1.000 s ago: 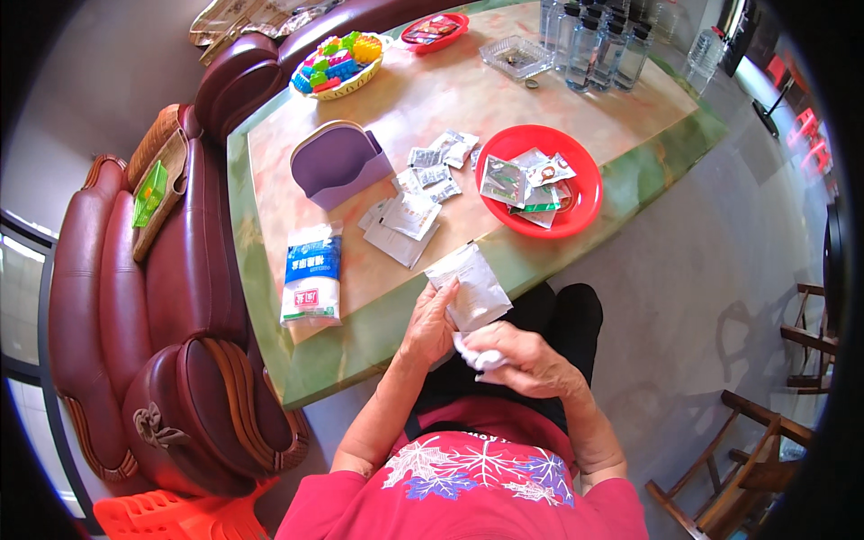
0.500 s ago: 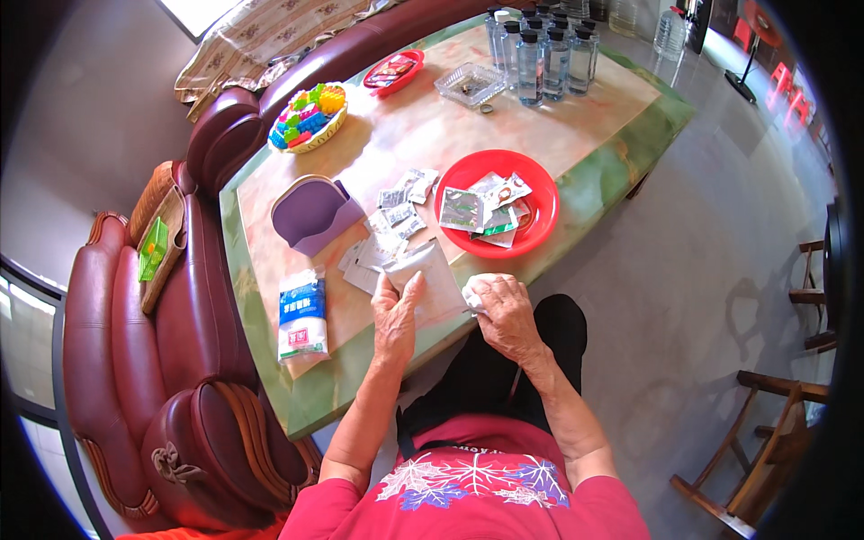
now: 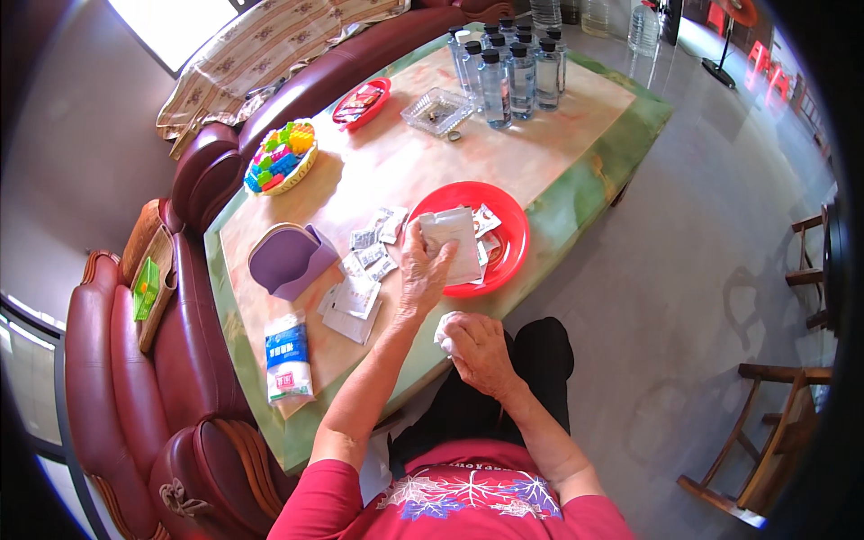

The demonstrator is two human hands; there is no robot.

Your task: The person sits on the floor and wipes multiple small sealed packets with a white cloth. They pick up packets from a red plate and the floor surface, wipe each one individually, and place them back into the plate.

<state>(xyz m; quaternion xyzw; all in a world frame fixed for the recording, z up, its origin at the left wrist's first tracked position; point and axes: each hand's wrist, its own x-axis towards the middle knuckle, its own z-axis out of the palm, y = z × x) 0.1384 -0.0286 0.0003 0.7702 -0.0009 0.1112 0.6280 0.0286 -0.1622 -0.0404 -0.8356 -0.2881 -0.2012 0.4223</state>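
Observation:
My left hand (image 3: 426, 273) pinches a flat whitish packet (image 3: 453, 241) between thumb and fingers, above the red plastic bowl (image 3: 516, 216). The packet covers part of several small sachets (image 3: 487, 219) lying in the bowl. In front of the table's near edge, my right hand (image 3: 481, 353) is closed round a crumpled white tissue (image 3: 445, 335). Left of the bowl lie several white printed sachets (image 3: 370, 256) and larger flat packets (image 3: 353, 306). A purple open container (image 3: 292, 261) stands beside them, and a blue-and-white bag (image 3: 288, 360) lies nearer me.
Toward the back stand several clear bottles with dark caps (image 3: 495, 90), next to a clear tray (image 3: 436, 112). A basket of colourful toy blocks (image 3: 282, 160) and a small red dish (image 3: 362, 103) are at the far left. A maroon sofa (image 3: 193, 324) borders the table's left; wooden stools (image 3: 765, 441) stand right.
My left hand has carried the packet forward and right, from the table's near edge to over the red bowl. My right hand still grips the tissue, slightly lower. The whole view has shifted.

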